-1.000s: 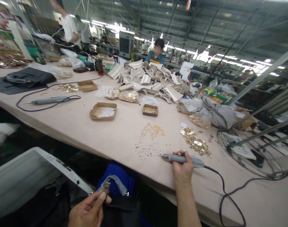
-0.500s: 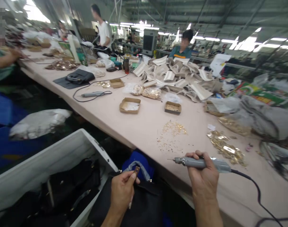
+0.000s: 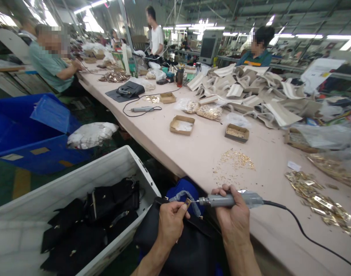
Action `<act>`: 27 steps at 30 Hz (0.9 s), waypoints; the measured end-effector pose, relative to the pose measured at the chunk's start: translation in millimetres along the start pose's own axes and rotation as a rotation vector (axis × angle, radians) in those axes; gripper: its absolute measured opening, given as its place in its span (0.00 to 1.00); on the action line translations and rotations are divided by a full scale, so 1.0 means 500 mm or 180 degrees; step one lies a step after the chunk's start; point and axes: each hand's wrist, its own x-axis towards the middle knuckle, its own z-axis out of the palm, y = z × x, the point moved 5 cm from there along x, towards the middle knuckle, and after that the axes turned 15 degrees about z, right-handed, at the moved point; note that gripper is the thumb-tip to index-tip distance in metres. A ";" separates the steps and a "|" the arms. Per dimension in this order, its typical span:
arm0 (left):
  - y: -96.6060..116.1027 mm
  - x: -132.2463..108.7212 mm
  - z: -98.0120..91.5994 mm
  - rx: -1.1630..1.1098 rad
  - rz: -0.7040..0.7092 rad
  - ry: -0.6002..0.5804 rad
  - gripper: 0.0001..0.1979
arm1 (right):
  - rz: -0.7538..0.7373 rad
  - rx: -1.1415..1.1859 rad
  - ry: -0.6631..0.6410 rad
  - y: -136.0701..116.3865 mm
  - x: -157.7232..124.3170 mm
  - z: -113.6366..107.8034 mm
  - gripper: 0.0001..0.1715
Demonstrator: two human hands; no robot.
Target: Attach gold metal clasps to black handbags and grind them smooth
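Note:
My right hand [image 3: 233, 214] is wrapped round a grey electric screwdriver [image 3: 221, 200], its cable trailing off to the right. The thin bit points left and its tip is at, or very close to, a small brownish-gold plate [image 3: 188, 202]; contact cannot be made out. Thumb and fingers of my left hand [image 3: 172, 224] pinch that plate. Below both hands is a black handbag [image 3: 192, 249] with a wrapped handle [image 3: 192, 201], partly hidden by my left hand and forearm.
On the table [image 3: 198, 153] lie scattered small gold screws [image 3: 235, 159], gold metal plates [image 3: 319, 197] and small boxes [image 3: 182, 125]. A white bin [image 3: 140, 168] with black bags stands left, a blue bin [image 3: 45, 149] beyond. A second screwdriver [image 3: 142, 109] lies farther back; co-workers are around the table.
The screwdriver in my right hand has moved left, bringing its bit up to the plate. My left hand still pinches the plate. The view has swung left, showing more of the bins.

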 end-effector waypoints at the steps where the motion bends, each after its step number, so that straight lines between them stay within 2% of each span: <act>1: 0.002 0.000 -0.001 -0.0034 0.0000 0.0024 0.20 | 0.0010 -0.0021 -0.0003 0.004 0.001 -0.001 0.08; 8: 0.002 -0.004 -0.004 -0.0072 0.0031 0.0078 0.18 | 0.0109 -0.0044 -0.0052 0.017 0.003 -0.001 0.12; 15: 0.005 -0.006 -0.006 -0.0009 -0.0026 0.0114 0.18 | 0.0104 0.0078 0.0059 0.020 -0.001 0.000 0.10; 21: 0.027 -0.005 -0.011 0.0225 0.0001 0.0191 0.20 | -0.0102 -0.0128 -0.0002 0.018 -0.015 0.006 0.10; 27: 0.031 -0.005 -0.013 0.0348 0.0047 0.0183 0.20 | -0.0274 -0.0273 -0.0082 0.019 -0.031 0.017 0.11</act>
